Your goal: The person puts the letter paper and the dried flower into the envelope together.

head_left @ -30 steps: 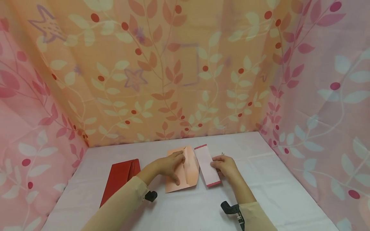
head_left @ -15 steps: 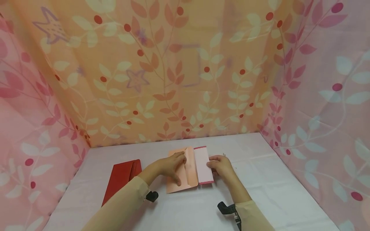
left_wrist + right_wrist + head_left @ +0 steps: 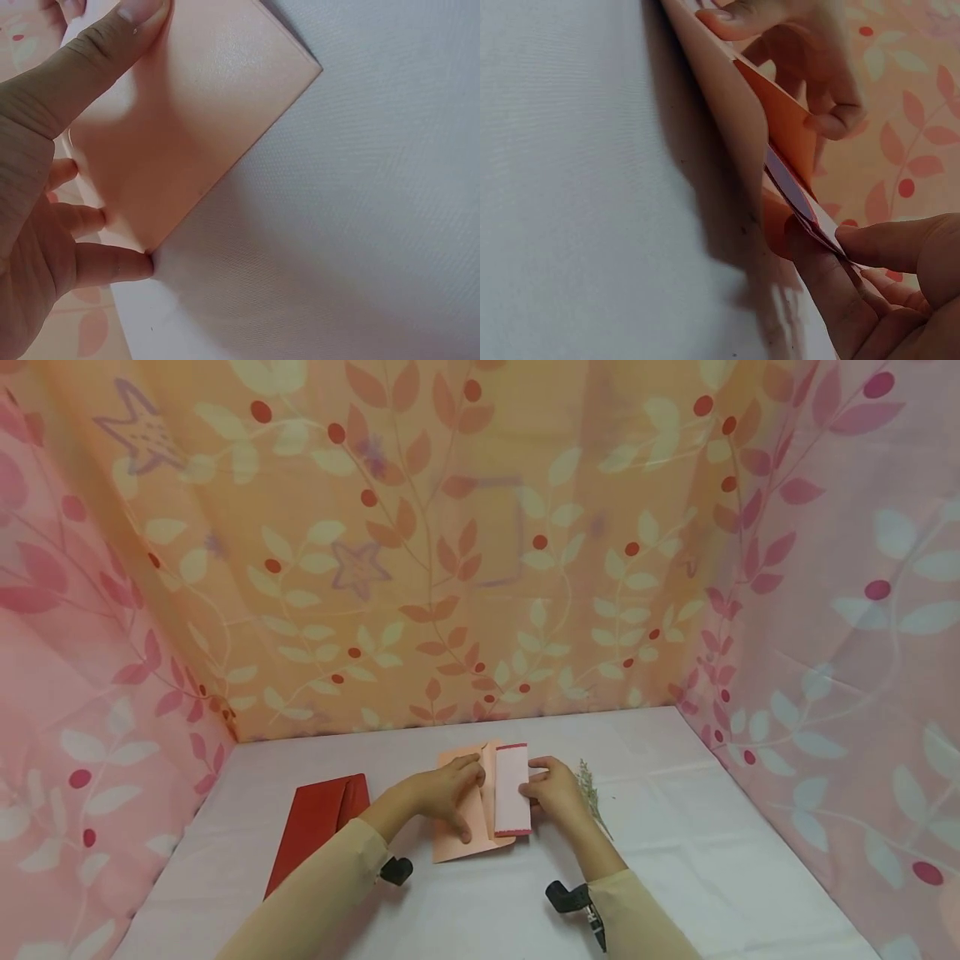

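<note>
Leaf-patterned cloth (image 3: 450,527) hangs behind a white counter (image 3: 712,860), and in the head view the left grip (image 3: 442,789) lies over a peach envelope (image 3: 481,817), to the right of a red envelope (image 3: 309,818), while the right grip (image 3: 557,795) holds a pale card (image 3: 512,789) across the peach envelope's right edge, near a dry sprig (image 3: 589,787). The left wrist view shows the left grip's thumb and fingers clamped on the peach envelope. In the right wrist view the right grip pinches the card at the envelope's gaping mouth; how far in, I cannot tell.
</note>
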The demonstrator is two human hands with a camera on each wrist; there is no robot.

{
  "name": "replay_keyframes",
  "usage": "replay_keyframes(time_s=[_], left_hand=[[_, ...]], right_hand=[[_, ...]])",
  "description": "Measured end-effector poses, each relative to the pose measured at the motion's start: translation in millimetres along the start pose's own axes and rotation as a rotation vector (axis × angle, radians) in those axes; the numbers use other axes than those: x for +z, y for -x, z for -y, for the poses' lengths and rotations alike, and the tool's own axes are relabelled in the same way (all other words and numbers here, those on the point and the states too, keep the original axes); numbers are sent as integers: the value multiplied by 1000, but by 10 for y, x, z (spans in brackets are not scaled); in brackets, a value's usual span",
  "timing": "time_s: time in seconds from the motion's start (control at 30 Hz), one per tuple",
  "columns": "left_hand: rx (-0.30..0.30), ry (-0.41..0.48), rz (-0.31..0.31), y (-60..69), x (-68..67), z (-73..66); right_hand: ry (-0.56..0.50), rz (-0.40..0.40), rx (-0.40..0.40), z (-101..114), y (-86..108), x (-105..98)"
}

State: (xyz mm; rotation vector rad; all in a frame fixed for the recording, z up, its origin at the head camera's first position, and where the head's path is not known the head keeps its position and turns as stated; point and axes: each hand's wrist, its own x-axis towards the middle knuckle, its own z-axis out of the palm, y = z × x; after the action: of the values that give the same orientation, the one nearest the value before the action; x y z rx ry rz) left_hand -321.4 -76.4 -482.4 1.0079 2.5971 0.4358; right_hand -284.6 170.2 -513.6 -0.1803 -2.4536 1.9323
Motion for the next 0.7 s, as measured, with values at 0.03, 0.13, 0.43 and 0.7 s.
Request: replay_keyframes(time_s=[0.03,0.13,0.43,0.7], left_hand=[[2,0,0,2,-1,-1],[6,1,2,8,-4,-7],[1,1,10,-5,2,-4],[-14,0,10,-12,3,-1]], right_hand=[[12,-5,-1,5,-2,19],[45,-18,2,7,-14,70],[58,12,9,-78,-65,165],[21,27,28,-110,-83,197]])
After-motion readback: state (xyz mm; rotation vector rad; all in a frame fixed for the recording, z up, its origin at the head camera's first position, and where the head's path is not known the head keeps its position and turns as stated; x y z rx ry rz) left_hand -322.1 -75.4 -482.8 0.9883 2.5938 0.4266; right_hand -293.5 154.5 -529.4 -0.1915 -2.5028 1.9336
